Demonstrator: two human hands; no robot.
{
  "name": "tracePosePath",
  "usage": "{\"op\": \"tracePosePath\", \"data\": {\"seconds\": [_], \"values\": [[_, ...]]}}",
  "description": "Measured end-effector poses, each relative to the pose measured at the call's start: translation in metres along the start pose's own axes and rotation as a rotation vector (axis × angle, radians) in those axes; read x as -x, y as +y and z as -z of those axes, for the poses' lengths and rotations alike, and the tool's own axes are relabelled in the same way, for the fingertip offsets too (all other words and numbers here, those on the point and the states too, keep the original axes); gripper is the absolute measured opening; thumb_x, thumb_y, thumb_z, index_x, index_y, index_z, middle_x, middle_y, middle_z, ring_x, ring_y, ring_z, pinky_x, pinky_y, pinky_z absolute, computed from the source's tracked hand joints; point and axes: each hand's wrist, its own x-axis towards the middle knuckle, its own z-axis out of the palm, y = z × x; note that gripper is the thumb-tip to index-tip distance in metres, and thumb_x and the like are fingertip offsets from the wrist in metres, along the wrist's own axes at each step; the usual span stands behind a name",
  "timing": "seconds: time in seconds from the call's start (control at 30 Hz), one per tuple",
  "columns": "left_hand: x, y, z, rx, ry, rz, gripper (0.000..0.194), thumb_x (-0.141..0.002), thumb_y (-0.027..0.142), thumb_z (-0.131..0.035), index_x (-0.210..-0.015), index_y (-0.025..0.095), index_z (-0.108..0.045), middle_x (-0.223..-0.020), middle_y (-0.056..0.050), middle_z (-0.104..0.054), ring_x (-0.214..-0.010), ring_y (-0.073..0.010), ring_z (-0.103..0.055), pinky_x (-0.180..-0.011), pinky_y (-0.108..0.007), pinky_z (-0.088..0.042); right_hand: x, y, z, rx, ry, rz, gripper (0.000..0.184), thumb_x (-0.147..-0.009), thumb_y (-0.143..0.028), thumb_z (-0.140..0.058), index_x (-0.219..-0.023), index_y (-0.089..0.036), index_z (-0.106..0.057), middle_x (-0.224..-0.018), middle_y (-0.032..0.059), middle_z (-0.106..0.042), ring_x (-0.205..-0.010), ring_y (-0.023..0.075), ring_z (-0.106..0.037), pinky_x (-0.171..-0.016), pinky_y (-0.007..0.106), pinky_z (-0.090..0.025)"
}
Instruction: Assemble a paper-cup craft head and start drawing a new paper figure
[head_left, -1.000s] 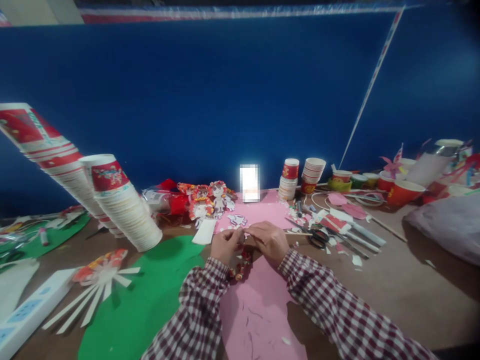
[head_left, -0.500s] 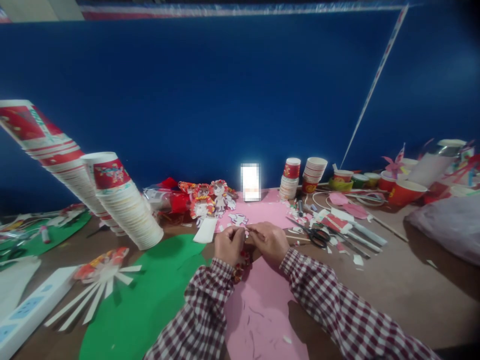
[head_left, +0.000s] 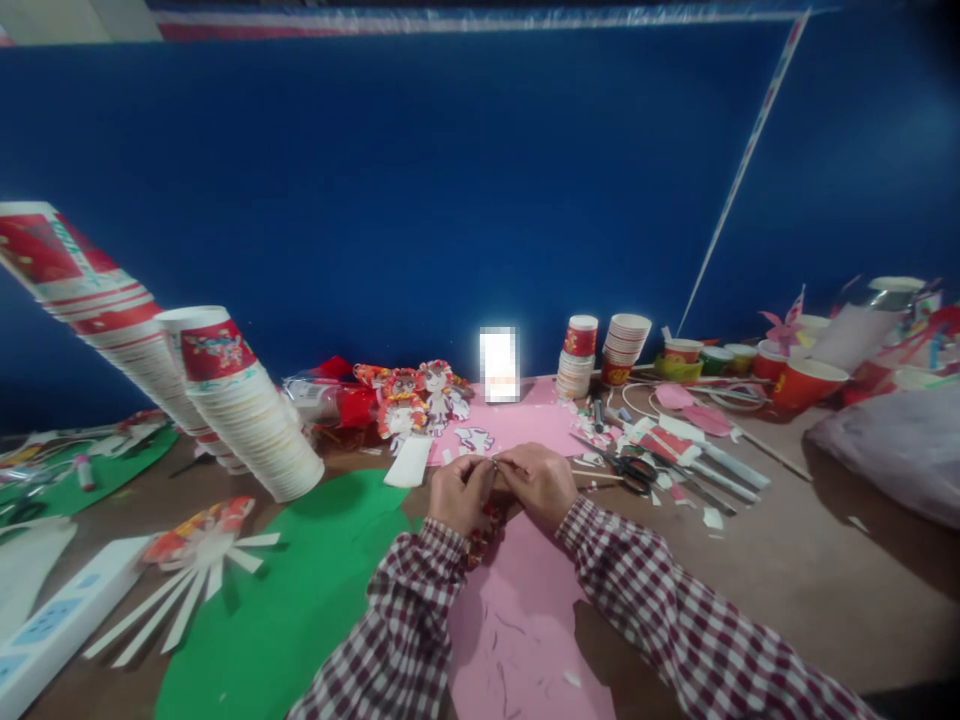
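My left hand (head_left: 459, 492) and my right hand (head_left: 541, 482) meet fingertip to fingertip above the pink sheet (head_left: 525, 640), both closed in a pinch. What sits between the fingers is too small to make out. Partly hidden under my left wrist is a red and orange patterned piece (head_left: 480, 545). Just beyond my hands a small white paper cutout with a dark outline (head_left: 474, 439) lies on pink paper. Farther left stand paper figures with red and orange frills (head_left: 437, 385). A pair of black-handled scissors (head_left: 636, 472) lies to the right of my right hand.
Tall stacks of paper cups (head_left: 247, 420) lean at the left, beside green paper (head_left: 285, 590), a cup cut into strips (head_left: 206, 545) and a white power strip (head_left: 67, 620). A lit screen (head_left: 499, 365), shorter cup stacks (head_left: 625, 345) and a plastic bag (head_left: 892, 450) stand farther back.
The whole view has shifted very slightly. My hands stay together in nearly the same place, with only a small movement at the fingertips.
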Motion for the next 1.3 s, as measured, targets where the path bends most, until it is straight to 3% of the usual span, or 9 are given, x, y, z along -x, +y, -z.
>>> {"op": "tracePosePath", "data": {"seconds": [0.47,0.7,1.0,1.3], "values": [[-0.005,-0.001,0.005,0.087,-0.133,0.072,0.022,-0.073,0.033,-0.052,-0.072,0.015,-0.066,-0.054,-0.001,-0.06,-0.051,-0.0133,-0.052,-0.052,-0.023,-0.04,0.003,0.006,-0.01,0.008,0.036,0.033,0.02,-0.087,-0.024,-0.043,-0.09,-0.02,-0.062,-0.085,0.0033,-0.063,-0.083,0.015,-0.053,-0.076,0.027,-0.04],[-0.009,-0.003,0.012,0.042,-0.223,0.109,0.023,-0.073,0.03,-0.052,-0.077,0.013,-0.067,-0.073,-0.005,-0.068,-0.069,-0.0167,-0.059,-0.065,-0.026,-0.045,0.005,0.006,-0.014,0.017,0.059,0.076,0.019,-0.086,-0.023,-0.044,-0.087,-0.019,-0.062,-0.083,0.0037,-0.063,-0.08,0.0145,-0.053,-0.075,0.026,-0.04],[-0.009,-0.008,0.011,0.083,-0.241,0.15,0.026,-0.073,0.031,-0.052,-0.08,0.011,-0.066,-0.07,-0.006,-0.067,-0.062,-0.0154,-0.059,-0.056,-0.024,-0.044,0.004,0.007,-0.013,0.001,0.058,0.089,0.018,-0.086,-0.023,-0.045,-0.087,-0.019,-0.062,-0.081,0.0039,-0.063,-0.079,0.0156,-0.053,-0.073,0.027,-0.041],[-0.011,-0.013,0.012,0.068,-0.251,0.175,0.027,-0.07,0.03,-0.054,-0.083,0.01,-0.066,-0.076,-0.008,-0.068,-0.068,-0.017,-0.061,-0.063,-0.026,-0.046,0.004,0.007,-0.013,0.038,0.047,0.126,0.019,-0.086,-0.024,-0.044,-0.089,-0.018,-0.061,-0.083,0.0038,-0.063,-0.079,0.0154,-0.052,-0.073,0.027,-0.041]]}}
